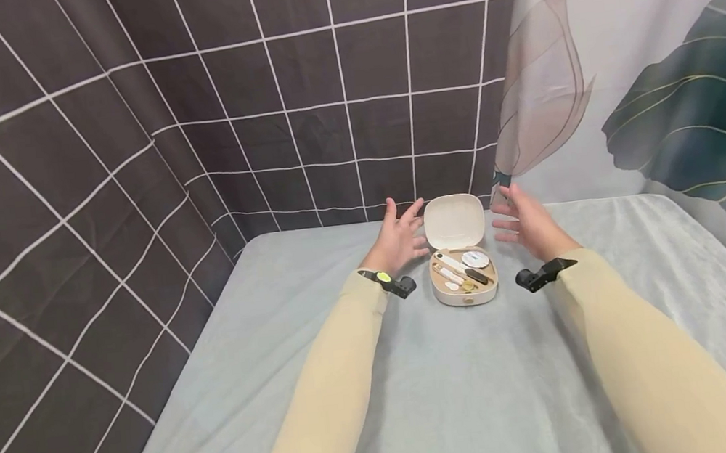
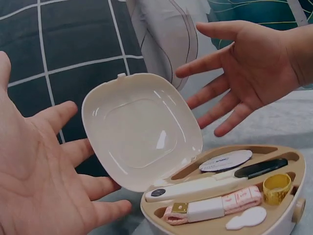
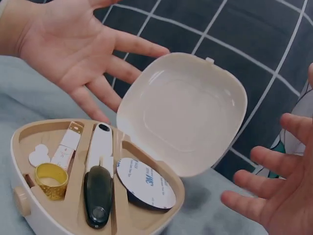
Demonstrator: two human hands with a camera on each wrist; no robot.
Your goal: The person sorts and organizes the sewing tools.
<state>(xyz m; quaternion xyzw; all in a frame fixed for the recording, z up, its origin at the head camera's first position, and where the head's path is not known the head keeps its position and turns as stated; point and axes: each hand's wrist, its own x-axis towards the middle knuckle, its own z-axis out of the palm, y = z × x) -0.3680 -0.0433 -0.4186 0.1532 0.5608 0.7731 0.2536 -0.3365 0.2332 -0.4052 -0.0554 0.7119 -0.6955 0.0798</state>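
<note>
A small white sewing box (image 1: 466, 299) stands on the bed-like surface with its lid (image 1: 454, 222) raised at the back. Its beige tray holds a white tool with a black end (image 2: 220, 182), a pink tape measure (image 2: 242, 198), a gold thimble ring (image 2: 277, 189), a white needle threader (image 2: 247, 218) and a round white disc (image 3: 145, 182). My left hand (image 1: 397, 241) is spread beside the lid's left side, fingers straight. On the other side my right hand (image 1: 534, 228) is held with straight fingers, palm facing the box. Neither hand grips anything.
A pale grey-blue cloth (image 1: 458, 392) covers the surface under the box. Behind and to the left hang dark curtains with a white grid (image 1: 302, 137). A white curtain with leaf prints (image 1: 591, 146) hangs at the right.
</note>
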